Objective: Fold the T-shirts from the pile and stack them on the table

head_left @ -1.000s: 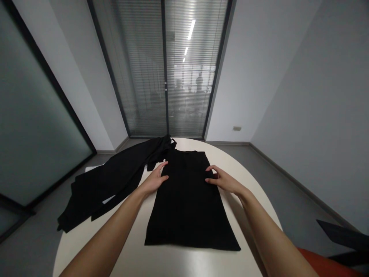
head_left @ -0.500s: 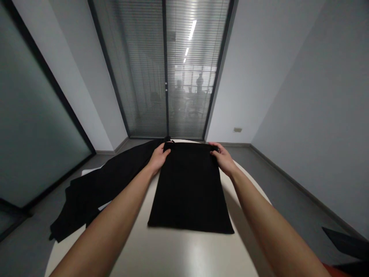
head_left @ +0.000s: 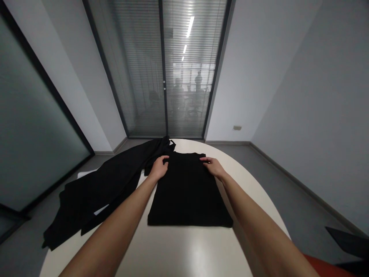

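A black folded garment (head_left: 187, 192) lies flat on the round white table (head_left: 184, 250) in front of me. My left hand (head_left: 159, 167) grips its far left corner, fingers curled over the edge. My right hand (head_left: 212, 166) holds the far right corner in the same way. The far edge of the cloth is lifted a little between both hands, above the lower layer.
A second black garment (head_left: 109, 184) sprawls over the left side of the table and hangs off its edge. Glass doors with blinds (head_left: 164, 69) stand beyond the table. An orange chair part (head_left: 328, 265) shows at the bottom right.
Both hands went from the garment's middle to its far edge, took hold of it, and have now drawn that edge back towards me, so the visible cloth is shorter.
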Demonstrator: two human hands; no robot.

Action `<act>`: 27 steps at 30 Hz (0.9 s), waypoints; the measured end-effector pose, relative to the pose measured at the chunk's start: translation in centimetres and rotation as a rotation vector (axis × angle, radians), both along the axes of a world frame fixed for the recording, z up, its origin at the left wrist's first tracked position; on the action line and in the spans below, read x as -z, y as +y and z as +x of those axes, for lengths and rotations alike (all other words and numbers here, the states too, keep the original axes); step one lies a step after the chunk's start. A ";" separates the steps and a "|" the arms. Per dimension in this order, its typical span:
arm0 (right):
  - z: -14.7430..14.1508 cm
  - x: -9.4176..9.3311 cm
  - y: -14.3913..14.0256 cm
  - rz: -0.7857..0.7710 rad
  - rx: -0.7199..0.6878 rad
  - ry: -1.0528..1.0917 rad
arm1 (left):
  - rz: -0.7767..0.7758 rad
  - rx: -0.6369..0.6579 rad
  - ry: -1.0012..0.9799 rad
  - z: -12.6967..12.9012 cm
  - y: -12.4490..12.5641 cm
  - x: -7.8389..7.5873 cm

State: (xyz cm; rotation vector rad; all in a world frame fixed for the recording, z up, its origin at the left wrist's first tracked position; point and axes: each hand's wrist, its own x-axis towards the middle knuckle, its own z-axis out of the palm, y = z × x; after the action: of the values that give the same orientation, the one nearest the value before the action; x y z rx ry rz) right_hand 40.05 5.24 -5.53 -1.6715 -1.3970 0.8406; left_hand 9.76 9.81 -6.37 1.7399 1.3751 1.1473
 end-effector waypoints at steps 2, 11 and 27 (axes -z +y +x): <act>0.0 -0.8 0.4 0.030 0.013 -0.003 | 0.065 -0.011 0.018 0.5 0.4 -0.9; 0.8 -0.7 1.8 0.064 -0.009 -0.152 | 0.022 0.012 0.113 1.5 1.8 -0.9; 0.2 -0.3 -6.9 -0.201 0.116 -0.438 | -0.150 -0.141 0.506 -3.3 -11.8 -2.1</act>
State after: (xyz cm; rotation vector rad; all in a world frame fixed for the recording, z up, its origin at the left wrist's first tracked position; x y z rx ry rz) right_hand 40.30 -1.69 -5.25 -2.1655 -1.5193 0.5834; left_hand 6.42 -1.96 -4.23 1.9234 1.8524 0.6675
